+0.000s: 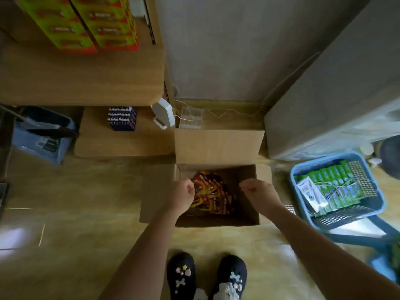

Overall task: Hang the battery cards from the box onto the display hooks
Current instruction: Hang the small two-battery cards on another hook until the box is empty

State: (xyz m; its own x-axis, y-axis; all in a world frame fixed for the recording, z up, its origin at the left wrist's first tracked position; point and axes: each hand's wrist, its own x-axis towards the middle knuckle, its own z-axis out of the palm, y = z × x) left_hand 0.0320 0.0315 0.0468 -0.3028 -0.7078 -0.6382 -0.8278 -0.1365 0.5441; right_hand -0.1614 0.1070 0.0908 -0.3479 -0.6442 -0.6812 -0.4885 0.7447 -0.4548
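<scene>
While I am standing over the open brown cardboard box (218,146), my left hand (183,197) is curling loosely above the red-and-yellow battery cards (214,195) inside; my right hand (258,194) is hovering half-clenched, grasping nothing.

This is a small shop, seen at floor level by a display corner. A wooden shelf (82,79) carries stacked green-and-red product cartons (86,24), with a block of small purple packs (122,118) below. An open cardboard box (218,148) of carded goods and a blue basket (337,191) of green packets sit on the tiled floor (86,213).
</scene>
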